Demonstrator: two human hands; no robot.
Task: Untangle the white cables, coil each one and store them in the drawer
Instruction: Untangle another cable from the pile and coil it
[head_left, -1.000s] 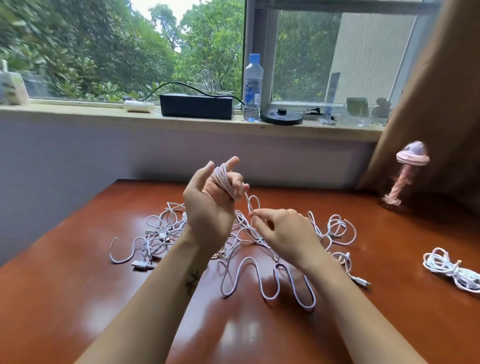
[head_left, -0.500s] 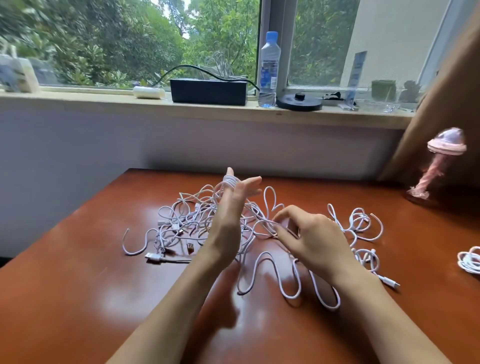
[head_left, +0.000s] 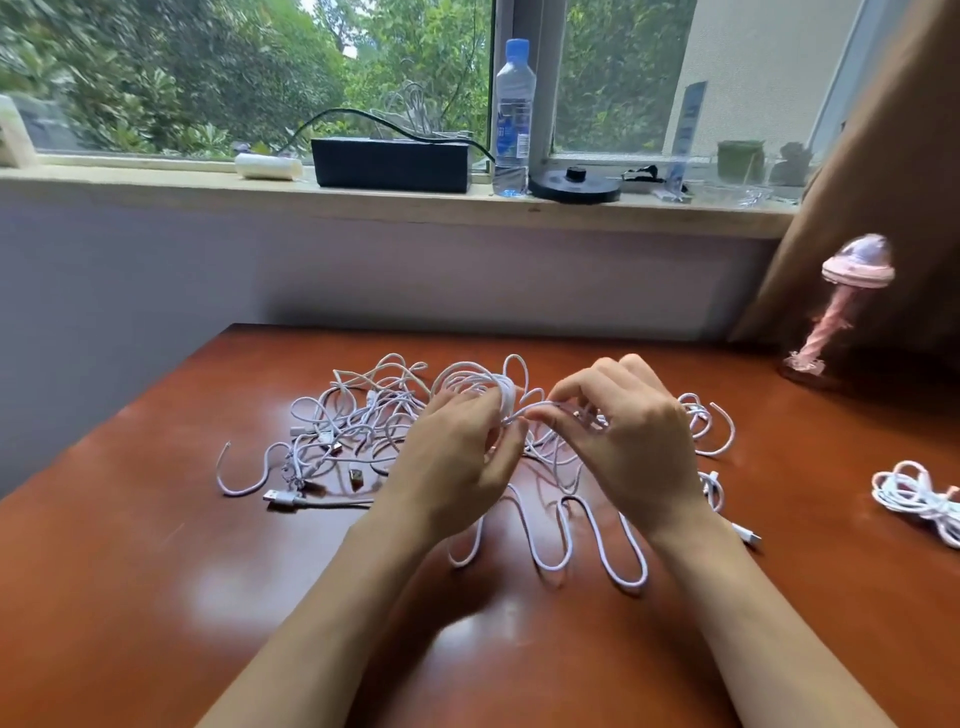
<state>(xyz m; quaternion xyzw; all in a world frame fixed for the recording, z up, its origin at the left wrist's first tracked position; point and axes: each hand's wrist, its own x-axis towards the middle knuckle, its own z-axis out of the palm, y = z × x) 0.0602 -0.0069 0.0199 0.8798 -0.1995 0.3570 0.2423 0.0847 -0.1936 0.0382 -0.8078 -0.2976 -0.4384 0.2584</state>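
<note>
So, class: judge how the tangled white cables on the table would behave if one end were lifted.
Probably floppy: the white cables lie in loose curls on the table. Likely light: the right hand lifts a strand with a fingertip pinch. Pulling one would probably drag others along, since many strands cross.

Bundled cable (head_left: 917, 493) cut by right edge, sill clutter (head_left: 675, 179) blurred

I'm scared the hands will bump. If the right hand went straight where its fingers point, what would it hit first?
Likely the white cable coil held in the left hand; the right hand points left at it. Depth is unclear.
</note>
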